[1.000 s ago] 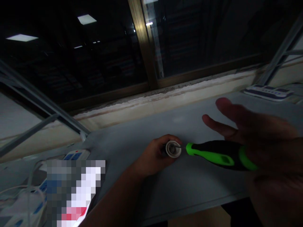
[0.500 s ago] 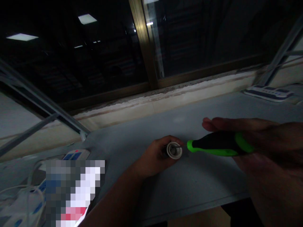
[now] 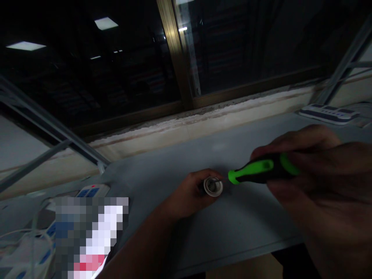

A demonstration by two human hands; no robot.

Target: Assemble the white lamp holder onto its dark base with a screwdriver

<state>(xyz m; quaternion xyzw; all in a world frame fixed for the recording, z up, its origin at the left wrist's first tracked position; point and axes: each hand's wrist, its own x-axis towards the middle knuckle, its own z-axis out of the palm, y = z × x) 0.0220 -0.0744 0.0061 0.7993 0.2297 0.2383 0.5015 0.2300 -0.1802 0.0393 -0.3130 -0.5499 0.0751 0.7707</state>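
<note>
My left hand [image 3: 188,195] is wrapped around a white, round lamp holder [image 3: 220,190], its open end facing up towards me. A screwdriver [image 3: 258,170] with a green and black handle is in my right hand [image 3: 322,174], pinched between thumb and fingers around the handle's rear part. Its thin shaft points left into the mouth of the lamp holder. Where the tip rests inside is too dark to make out.
Both hands are over a grey table [image 3: 162,170] below a dark window [image 3: 116,69]. Power strips lie at left [image 3: 95,190] and far right [image 3: 329,114]. Cables and a pixelated patch are at lower left. Metal frame bars [image 3: 58,128] flank the table.
My right hand's fingers have closed around the screwdriver handle, which has turned about its axis so a different green patch faces me. My left hand and the lamp holder have barely moved.
</note>
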